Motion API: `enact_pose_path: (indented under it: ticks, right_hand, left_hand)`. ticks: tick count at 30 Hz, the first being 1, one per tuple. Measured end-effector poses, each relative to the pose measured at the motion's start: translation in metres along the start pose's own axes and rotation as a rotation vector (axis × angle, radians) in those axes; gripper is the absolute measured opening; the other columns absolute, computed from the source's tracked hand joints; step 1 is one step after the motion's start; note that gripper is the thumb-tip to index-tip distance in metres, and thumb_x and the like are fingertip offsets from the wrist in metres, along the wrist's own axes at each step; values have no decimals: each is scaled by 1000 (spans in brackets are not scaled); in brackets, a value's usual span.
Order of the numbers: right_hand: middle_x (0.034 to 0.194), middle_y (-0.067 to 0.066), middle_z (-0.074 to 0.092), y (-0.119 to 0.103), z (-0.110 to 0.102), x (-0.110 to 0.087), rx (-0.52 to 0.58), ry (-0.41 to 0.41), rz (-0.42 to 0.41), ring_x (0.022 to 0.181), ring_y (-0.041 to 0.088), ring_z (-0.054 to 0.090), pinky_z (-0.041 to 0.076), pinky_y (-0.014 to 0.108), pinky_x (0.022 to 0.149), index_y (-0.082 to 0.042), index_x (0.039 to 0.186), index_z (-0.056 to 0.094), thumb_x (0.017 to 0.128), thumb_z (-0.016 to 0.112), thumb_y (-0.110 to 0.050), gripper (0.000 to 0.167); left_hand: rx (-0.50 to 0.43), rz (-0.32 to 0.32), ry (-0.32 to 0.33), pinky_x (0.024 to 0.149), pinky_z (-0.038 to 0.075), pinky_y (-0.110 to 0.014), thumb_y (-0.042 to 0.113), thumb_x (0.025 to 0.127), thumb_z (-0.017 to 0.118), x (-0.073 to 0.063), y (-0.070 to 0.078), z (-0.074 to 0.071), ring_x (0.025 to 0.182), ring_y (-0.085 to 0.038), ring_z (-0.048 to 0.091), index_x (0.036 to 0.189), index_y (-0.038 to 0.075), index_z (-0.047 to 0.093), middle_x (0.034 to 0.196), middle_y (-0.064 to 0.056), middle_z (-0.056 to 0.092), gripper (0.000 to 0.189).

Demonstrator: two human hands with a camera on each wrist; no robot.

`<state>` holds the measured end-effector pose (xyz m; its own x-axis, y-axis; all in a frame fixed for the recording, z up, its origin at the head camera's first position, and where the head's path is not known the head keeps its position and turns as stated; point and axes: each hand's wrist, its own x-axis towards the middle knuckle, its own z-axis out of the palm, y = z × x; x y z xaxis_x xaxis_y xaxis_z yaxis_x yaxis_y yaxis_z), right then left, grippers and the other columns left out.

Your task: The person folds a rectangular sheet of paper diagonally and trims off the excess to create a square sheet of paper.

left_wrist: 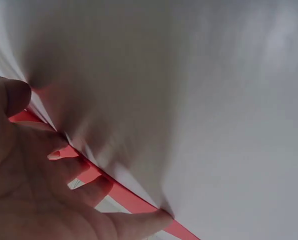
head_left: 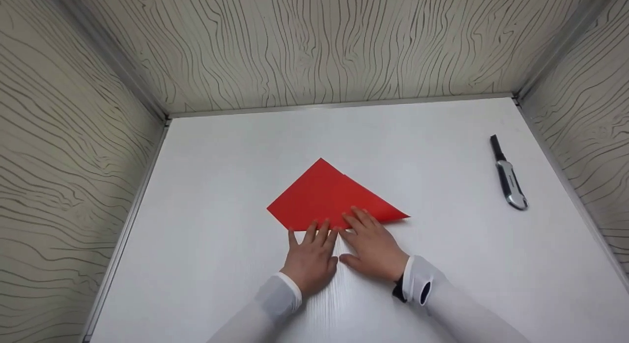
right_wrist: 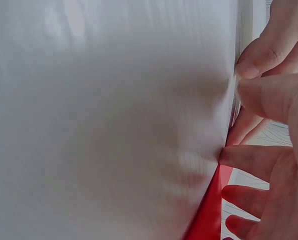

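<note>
Basically, a folded sheet of red paper (head_left: pixel 319 198) lies on the white counter (head_left: pixel 216 171), its far corner pointing away from the person. The left hand (head_left: pixel 309 259) rests along the paper's near edge, fingers spread and extended; the right hand (head_left: pixel 373 247) lies just beside it, straight fingers pressing the paper. Between them they hide parts of that edge. White sleeves (head_left: pixel 275 296) come in on the near side of the paper. Well to the right of the paper lies a knife (head_left: pixel 509 173), and beyond it rise walls (head_left: pixel 314 48) with wavy lines. Only the head view shows the knife and the paper's outline; the left wrist view adds the left palm, and the right wrist view shows both thumbs close together, contact unclear.
</note>
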<state>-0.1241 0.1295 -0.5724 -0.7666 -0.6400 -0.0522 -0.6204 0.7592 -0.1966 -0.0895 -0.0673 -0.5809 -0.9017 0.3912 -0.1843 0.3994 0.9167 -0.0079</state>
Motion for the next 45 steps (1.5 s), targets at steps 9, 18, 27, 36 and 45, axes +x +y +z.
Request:
enact_pose_path:
  ticks: [9,18,27,36,45]
  right_hand:
    - [158,16,43,3,1,-2,-24,4,12,150,41,28,20,53,123,-16,149,56,99,59,-52,62]
    - [157,18,44,11,-1,-13,-10,35,57,148,43,31,22,54,122,-15,145,61,100,58,-49,56]
    - [159,17,41,30,2,-32,-45,80,71,150,42,27,28,55,119,-18,147,59,101,60,-47,54]
    - [160,17,39,48,-2,-46,-78,98,99,151,44,22,19,58,122,-20,145,61,100,60,-46,52]
    - [165,16,31,68,0,-64,-104,86,145,153,43,14,13,59,122,-24,149,55,99,60,-47,55]
  left_hand:
    - [1,-10,-25,109,29,-74,61,95,57,0,2,-6,152,-33,27,164,24,28,168,-4,27,83]
    - [-4,-11,-18,108,30,-74,60,95,57,-1,2,-8,151,-33,29,163,23,30,167,-4,28,82]
    - [-9,-9,-26,110,29,-73,60,93,61,-1,-1,-7,152,-34,26,164,24,27,169,-2,25,86]
    - [-33,-9,-23,110,28,-73,61,93,61,-1,-1,-7,152,-34,25,164,24,27,169,-2,25,87]
    - [-48,1,-28,110,28,-73,59,93,62,-2,-1,-9,152,-33,25,164,22,26,168,-3,25,88]
